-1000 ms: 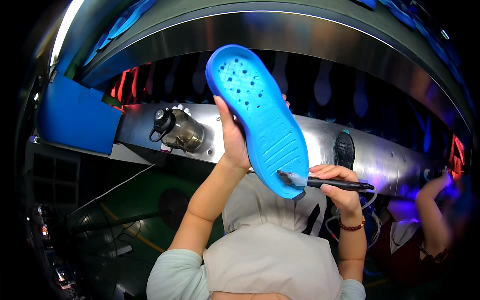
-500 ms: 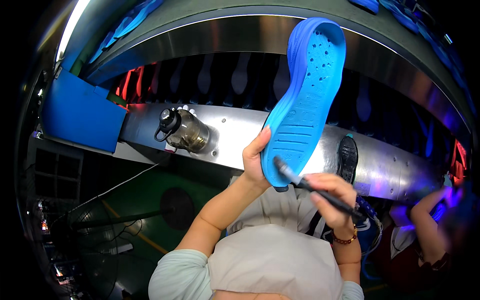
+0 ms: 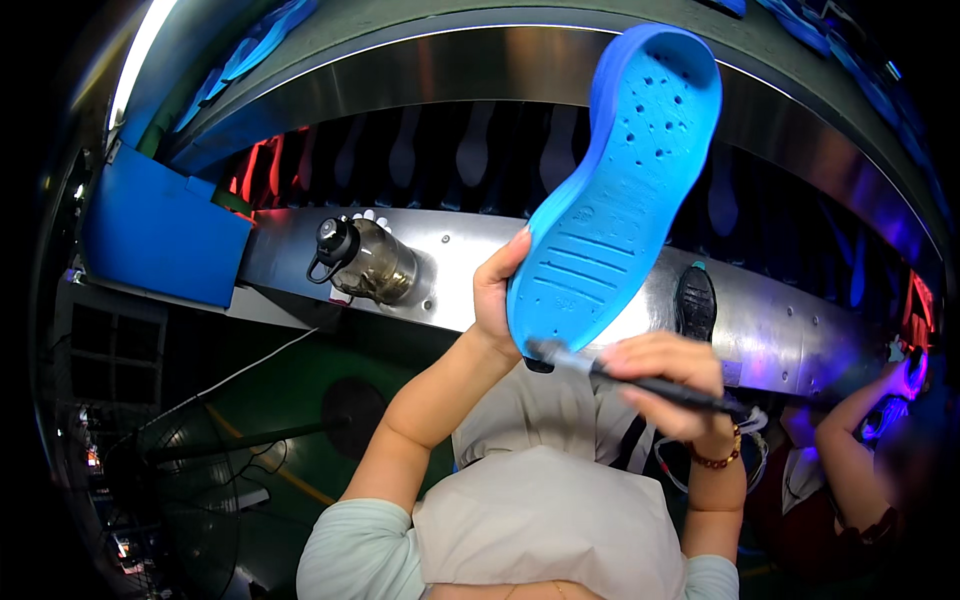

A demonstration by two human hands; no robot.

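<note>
A bright blue shoe sole (image 3: 620, 200) is held up in front of me, its hollow inner face turned toward me, with small holes at the far end and ribs nearer. My left hand (image 3: 497, 300) grips its near end by the left edge. Between the fingers of my right hand (image 3: 668, 380) is a brush (image 3: 690, 393) with a dark handle and a pale ferrule. The brush's dark tip meets the sole's near rim and is slightly blurred. A small dark piece (image 3: 538, 366) shows under that rim; what it is I cannot tell.
A metal ledge (image 3: 470, 265) runs across, bearing a tinted water bottle (image 3: 375, 262) and a black shoe sole (image 3: 696, 305). Behind it is a dark opening with hanging sole shapes. A blue box (image 3: 165, 225) stands left. At right, another person's arm (image 3: 850, 430) reaches in.
The brush tip has moved from the inner face toward me, to the near rim. The sole's far end has swung right, and my right hand has shifted slightly right.
</note>
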